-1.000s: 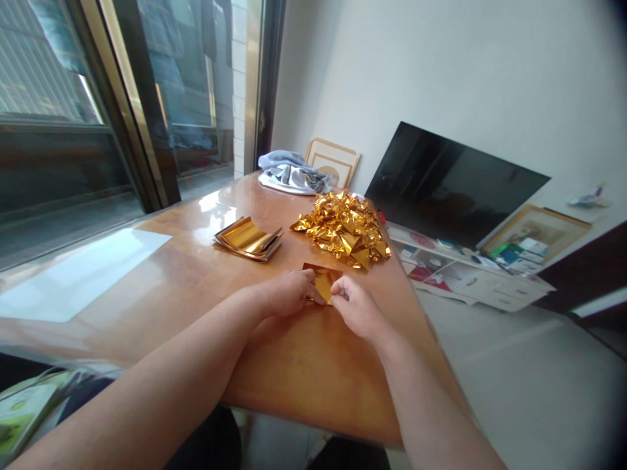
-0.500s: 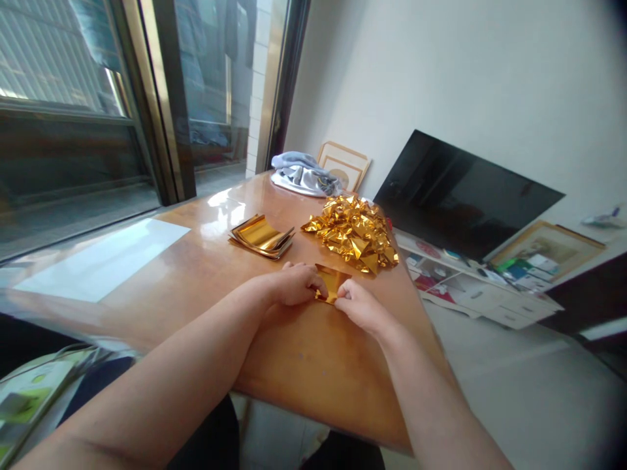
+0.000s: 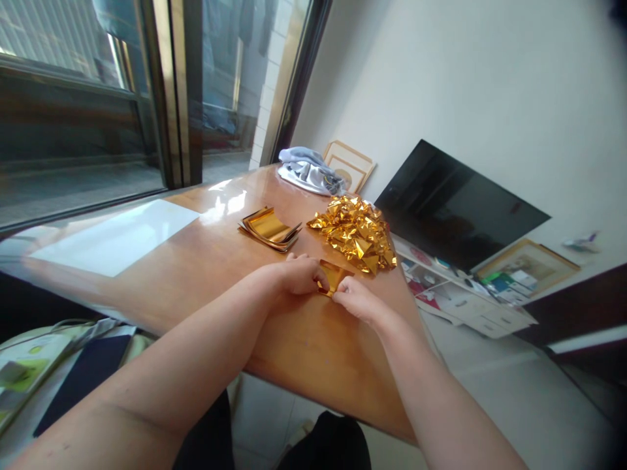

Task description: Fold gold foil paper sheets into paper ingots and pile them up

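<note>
A sheet of gold foil paper [image 3: 334,274] lies on the brown table between my hands. My left hand [image 3: 304,274] has its fingers curled onto the sheet's left side. At the near right edge my right hand [image 3: 353,295] pinches the sheet between thumb and fingers. Part of the sheet is hidden under the fingers. Just beyond my left hand rests a curved stack of gold foil sheets [image 3: 269,226]. Farther off to the right is a heap of folded gold foil pieces [image 3: 361,238], shiny and pointed.
The wooden table [image 3: 304,352] has a white sheet [image 3: 120,235] at its left and bundled pale cloth [image 3: 308,171] at its far end. A large television [image 3: 458,205] stands on a white cabinet [image 3: 470,303] to the right. Glass doors line the left.
The view has tilted and shifted a little. My hands stay on the gold foil sheet, and its near part looks more folded and narrower than before.
</note>
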`<move>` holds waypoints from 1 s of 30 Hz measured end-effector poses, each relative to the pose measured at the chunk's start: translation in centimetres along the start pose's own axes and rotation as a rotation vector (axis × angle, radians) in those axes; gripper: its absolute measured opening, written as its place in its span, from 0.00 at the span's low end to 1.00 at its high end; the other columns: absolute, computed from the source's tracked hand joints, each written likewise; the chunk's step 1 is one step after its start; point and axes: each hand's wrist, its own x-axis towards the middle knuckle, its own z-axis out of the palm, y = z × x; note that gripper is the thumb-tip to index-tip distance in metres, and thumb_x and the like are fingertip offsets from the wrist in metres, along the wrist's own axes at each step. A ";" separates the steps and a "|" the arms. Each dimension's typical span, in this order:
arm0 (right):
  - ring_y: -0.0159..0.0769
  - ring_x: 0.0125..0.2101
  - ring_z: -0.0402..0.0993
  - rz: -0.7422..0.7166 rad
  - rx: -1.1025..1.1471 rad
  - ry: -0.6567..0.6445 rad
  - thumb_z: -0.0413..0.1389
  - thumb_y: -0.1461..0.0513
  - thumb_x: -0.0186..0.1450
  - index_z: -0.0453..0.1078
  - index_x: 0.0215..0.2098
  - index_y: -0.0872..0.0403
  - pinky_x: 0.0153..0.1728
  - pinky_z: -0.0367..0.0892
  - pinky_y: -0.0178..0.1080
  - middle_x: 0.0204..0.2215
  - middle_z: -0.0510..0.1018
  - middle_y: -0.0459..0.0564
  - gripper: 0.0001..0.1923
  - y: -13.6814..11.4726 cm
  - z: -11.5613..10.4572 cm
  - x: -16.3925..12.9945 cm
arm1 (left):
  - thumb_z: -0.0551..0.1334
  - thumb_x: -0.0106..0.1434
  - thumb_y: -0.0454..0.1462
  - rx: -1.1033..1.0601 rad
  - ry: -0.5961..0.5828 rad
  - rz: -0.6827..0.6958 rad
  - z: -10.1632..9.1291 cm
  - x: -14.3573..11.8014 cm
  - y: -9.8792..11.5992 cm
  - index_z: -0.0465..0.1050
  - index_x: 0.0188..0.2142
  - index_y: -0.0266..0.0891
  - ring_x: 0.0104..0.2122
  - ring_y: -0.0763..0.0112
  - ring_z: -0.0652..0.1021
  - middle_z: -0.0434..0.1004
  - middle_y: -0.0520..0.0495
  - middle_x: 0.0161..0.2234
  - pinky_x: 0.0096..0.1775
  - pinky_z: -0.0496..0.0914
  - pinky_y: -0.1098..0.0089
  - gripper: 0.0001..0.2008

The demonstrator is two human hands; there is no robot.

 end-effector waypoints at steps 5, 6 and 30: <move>0.33 0.25 0.66 -0.048 0.021 -0.042 0.60 0.58 0.57 0.69 0.29 0.54 0.24 0.57 0.31 0.20 0.72 0.43 0.07 -1.8 -0.3 -0.2 | 0.62 0.59 0.44 0.001 0.033 -0.013 -0.1 0.2 -0.4 0.82 0.40 0.63 0.46 0.54 0.73 0.81 0.51 0.41 0.53 0.59 0.53 0.13; 0.33 0.26 0.67 -0.066 0.023 -0.041 0.60 0.59 0.57 0.70 0.29 0.54 0.24 0.58 0.31 0.20 0.72 0.43 0.07 -2.2 -0.4 -0.3 | 0.62 0.58 0.44 -0.003 0.033 -0.021 -0.1 0.2 -0.6 0.82 0.40 0.63 0.45 0.54 0.73 0.81 0.50 0.40 0.52 0.60 0.53 0.13; 0.41 0.33 0.74 -0.130 -0.087 0.021 0.62 0.64 0.53 0.76 0.32 0.50 0.33 0.69 0.37 0.28 0.80 0.48 0.07 -5.7 0.3 0.4 | 0.64 0.52 0.40 -0.106 -0.020 -0.126 -0.4 0.6 -2.0 0.82 0.42 0.61 0.40 0.61 0.78 0.84 0.56 0.42 0.46 0.68 0.64 0.18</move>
